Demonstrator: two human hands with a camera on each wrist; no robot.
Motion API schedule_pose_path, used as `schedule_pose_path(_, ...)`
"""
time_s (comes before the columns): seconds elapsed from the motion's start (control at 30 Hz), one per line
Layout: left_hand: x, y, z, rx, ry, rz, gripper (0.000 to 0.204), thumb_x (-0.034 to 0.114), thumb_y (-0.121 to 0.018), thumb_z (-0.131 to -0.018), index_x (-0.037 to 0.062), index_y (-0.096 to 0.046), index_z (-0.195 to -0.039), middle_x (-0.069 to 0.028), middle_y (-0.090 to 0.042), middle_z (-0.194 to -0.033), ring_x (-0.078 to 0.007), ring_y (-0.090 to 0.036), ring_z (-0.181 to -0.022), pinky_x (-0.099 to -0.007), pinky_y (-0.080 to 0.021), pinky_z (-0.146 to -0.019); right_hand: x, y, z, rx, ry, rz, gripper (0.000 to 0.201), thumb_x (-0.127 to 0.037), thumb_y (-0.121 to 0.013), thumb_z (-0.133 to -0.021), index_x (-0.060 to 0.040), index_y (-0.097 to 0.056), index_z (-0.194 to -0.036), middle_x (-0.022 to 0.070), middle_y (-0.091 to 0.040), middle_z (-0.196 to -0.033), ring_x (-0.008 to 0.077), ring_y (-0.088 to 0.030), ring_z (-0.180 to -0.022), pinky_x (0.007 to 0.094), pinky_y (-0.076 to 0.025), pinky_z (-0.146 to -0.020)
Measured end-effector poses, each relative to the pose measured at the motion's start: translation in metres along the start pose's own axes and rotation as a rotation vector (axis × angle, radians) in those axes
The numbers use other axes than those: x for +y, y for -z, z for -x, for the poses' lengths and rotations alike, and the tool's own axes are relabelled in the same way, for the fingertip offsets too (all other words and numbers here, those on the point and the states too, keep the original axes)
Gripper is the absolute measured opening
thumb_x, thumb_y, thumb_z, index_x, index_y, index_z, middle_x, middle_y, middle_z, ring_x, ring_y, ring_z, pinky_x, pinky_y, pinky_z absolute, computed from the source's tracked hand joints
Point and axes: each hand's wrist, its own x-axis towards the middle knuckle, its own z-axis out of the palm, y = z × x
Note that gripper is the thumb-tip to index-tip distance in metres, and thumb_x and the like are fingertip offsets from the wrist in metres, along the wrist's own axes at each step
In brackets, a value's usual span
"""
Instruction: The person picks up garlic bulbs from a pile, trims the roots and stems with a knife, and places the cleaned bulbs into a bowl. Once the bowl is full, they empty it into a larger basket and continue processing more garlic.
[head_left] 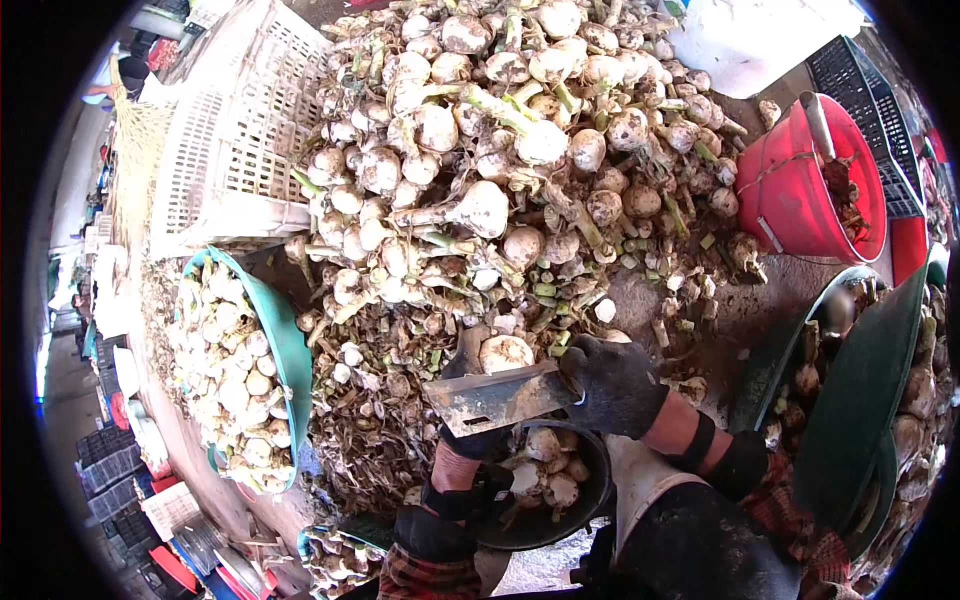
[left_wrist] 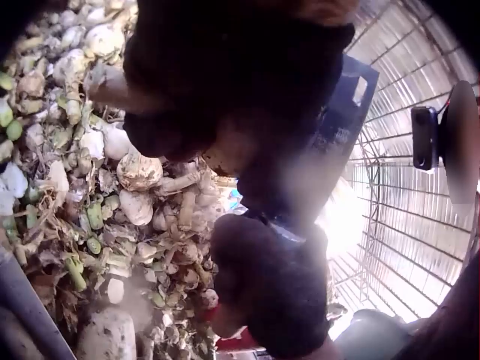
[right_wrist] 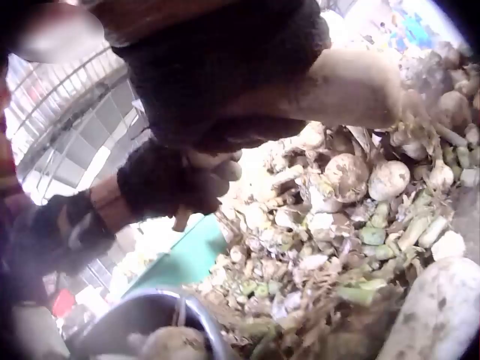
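Both hands wear dark gloves. My left hand (head_left: 472,440) lies partly behind a wide metal blade (head_left: 500,397) and grips a pale, soil-stained bulb (head_left: 505,353), which shows just above the blade. The blade's right end is in my right hand (head_left: 612,387), whose fingers curl round it; the handle is hidden. From the left wrist, my left hand (left_wrist: 232,82) looms dark across the top, with my right hand (left_wrist: 274,285) below and the dark blade (left_wrist: 349,112) between. The right wrist view has my right hand (right_wrist: 225,75) above my left hand (right_wrist: 172,180).
A large heap of bulbs (head_left: 480,210) with stems and trimmings spreads ahead. Below my hands stands a dark bucket (head_left: 597,490) with bulbs inside. A green-rimmed container (head_left: 290,345) and white crate (head_left: 265,130) are left; a red bucket (head_left: 800,190) and green containers (head_left: 862,400) are right.
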Motion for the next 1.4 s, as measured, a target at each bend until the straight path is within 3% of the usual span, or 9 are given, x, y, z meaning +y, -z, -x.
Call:
schedule_pose_path(0.27,-0.006,-0.003,0.001,-0.13,0.032,0.176,0.04,0.022,-0.071,-0.077,0.0038,-0.056,-0.11,-0.0149,-0.062,-0.108,-0.0223,-0.062,-0.095,-0.0362,-0.051,-0.083,0.029,-0.02,0.003,0.037,0.106,-0.033,0.025,-0.03,-0.068,-0.071,-0.0078,-0.06,-0.079,0.0107,-0.056,-0.078,0.0292,-0.059,-0.075,0.0424,-0.047,-0.052)
schedule_pose_path(0.33,-0.007,-0.011,0.004,-0.199,0.502,1.096,0.039,0.022,-0.071,-0.077,0.0039,-0.057,-0.109,-0.015,-0.063,-0.107,-0.0223,-0.063,-0.094,-0.0364,-0.052,-0.082,0.052,-0.047,0.004,0.028,0.025,0.034,0.025,-0.03,-0.067,-0.071,-0.0075,-0.06,-0.08,0.0113,-0.057,-0.078,0.0301,-0.06,-0.073,0.0427,-0.047,-0.053)
schedule_pose_path(0.37,0.053,0.029,-0.021,0.038,0.195,0.303,0.055,0.024,-0.083,-0.062,0.0033,-0.056,-0.106,-0.0139,-0.064,-0.096,-0.0217,-0.064,-0.087,-0.0343,-0.051,-0.081,0.064,-0.056,0.007,0.016,-0.057,0.101,0.025,-0.029,-0.067,-0.071,-0.0071,-0.061,-0.082,0.0119,-0.058,-0.078,0.031,-0.06,-0.071,0.0429,-0.047,-0.053)
schedule_pose_path(0.57,0.07,0.048,-0.04,0.169,0.248,0.313,0.053,0.02,-0.083,-0.063,0.0011,-0.054,-0.104,-0.0118,-0.065,-0.086,-0.0211,-0.064,-0.078,-0.0337,-0.052,-0.074,0.057,-0.024,0.012,0.143,-0.299,-0.021,0.028,-0.026,-0.071,-0.066,-0.0061,-0.06,-0.084,0.0155,-0.06,-0.075,0.0356,-0.062,-0.067,0.0437,-0.049,-0.058)
schedule_pose_path(0.83,0.032,0.031,-0.02,0.025,-0.047,0.068,0.045,0.034,-0.077,-0.069,0.0076,-0.064,-0.103,-0.0064,-0.068,-0.088,-0.0221,-0.065,-0.081,-0.033,-0.051,-0.072,0.031,-0.022,0.006,-0.05,-0.007,-0.031,0.032,-0.03,-0.071,-0.064,-0.0099,-0.061,-0.088,0.0134,-0.058,-0.084,0.0311,-0.059,-0.071,0.0407,-0.049,-0.061)
schedule_pose_path(0.87,0.058,0.039,-0.027,0.085,0.251,0.321,0.053,0.029,-0.082,-0.064,0.003,-0.061,-0.106,-0.011,-0.066,-0.089,-0.0222,-0.065,-0.081,-0.0336,-0.051,-0.072,0.051,-0.043,0.005,-0.04,-0.016,0.082,0.028,-0.028,-0.07,-0.068,-0.0079,-0.06,-0.085,0.0145,-0.06,-0.079,0.0326,-0.06,-0.068,0.0419,-0.049,-0.059)
schedule_pose_path(1.1,0.054,0.038,-0.021,0.486,0.509,0.89,0.055,0.012,-0.072,-0.078,0.0046,-0.044,-0.124,-0.0087,-0.059,-0.103,-0.0202,-0.061,-0.091,-0.0323,-0.053,-0.08,0.041,-0.024,0.004,0.185,-0.362,-0.216,0.02,-0.022,-0.065,-0.073,-0.0028,-0.061,-0.077,0.0188,-0.058,-0.061,0.0357,-0.061,-0.057,0.0419,-0.047,-0.052)
schedule_pose_path(1.2,0.05,0.023,-0.025,0.729,0.352,1.397,0.049,0.0,-0.055,-0.085,-0.0002,-0.034,-0.129,-0.0154,-0.05,-0.119,-0.0325,-0.055,-0.106,-0.0483,-0.047,-0.097,0.001,-0.007,-0.006,0.247,-0.274,-0.385,0.019,-0.02,-0.065,-0.074,-0.0018,-0.06,-0.075,0.0176,-0.056,-0.056,0.0345,-0.061,-0.055,0.0397,-0.046,-0.051)
schedule_pose_path(1.4,0.078,-0.004,-0.033,0.642,0.376,1.583,0.025,0.007,-0.049,-0.089,-0.0073,-0.052,-0.11,-0.0171,-0.055,-0.115,-0.0258,-0.054,-0.11,-0.0425,-0.047,-0.099,-0.003,-0.013,-0.01,0.282,-0.256,-0.488,0.016,-0.015,-0.065,-0.074,-0.0019,-0.06,-0.082,0.0201,-0.06,-0.07,0.0376,-0.061,-0.067,0.0407,-0.049,-0.057)
